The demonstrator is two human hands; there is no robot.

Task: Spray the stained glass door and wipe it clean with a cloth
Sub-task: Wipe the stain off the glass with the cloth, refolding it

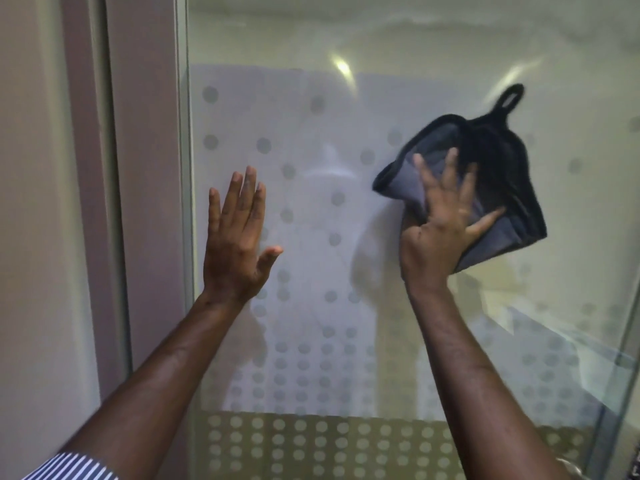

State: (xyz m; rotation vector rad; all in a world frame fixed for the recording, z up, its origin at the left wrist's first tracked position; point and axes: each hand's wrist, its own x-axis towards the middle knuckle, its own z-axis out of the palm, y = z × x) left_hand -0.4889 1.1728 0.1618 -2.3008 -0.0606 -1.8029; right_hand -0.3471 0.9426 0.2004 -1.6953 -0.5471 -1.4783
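On the dotted glass door, your right hand presses the grey cloth, fingers spread; left hand flat, fingers straight.

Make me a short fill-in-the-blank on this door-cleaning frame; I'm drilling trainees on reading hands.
1. The right hand presses a dark ____ against the glass door.
2. The left hand lies flat on the glass, holding ____.
3. The glass carries a pattern of frosted ____.
4. The cloth's hanging loop points ____.

Missing words: cloth; nothing; dots; up
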